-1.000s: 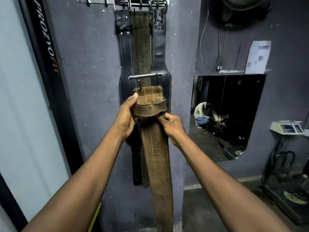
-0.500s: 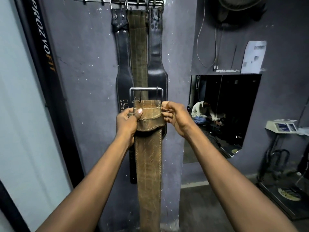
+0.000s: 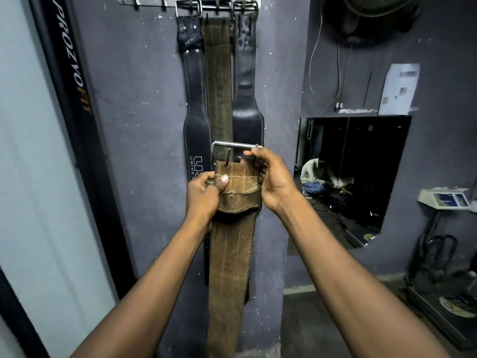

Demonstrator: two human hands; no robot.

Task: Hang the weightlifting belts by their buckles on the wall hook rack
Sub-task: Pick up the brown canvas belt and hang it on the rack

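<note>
R hand (image 3: 273,177) up onto buckle (image 3: 232,145)

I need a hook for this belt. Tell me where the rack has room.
Free: the rack's left end, bare hooks between its edge and the left black belt. Crowded: from there rightward, the hung brown belt and right black belt hang tight beside it.

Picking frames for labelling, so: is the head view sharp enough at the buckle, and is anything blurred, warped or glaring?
Head view: dim, flat light, no glare; the buckle and brown belt are fairly sharp, stitching visible; the paper on the wall and the scale far right smear; the door frame leans, likely wide-lens warp.
</note>
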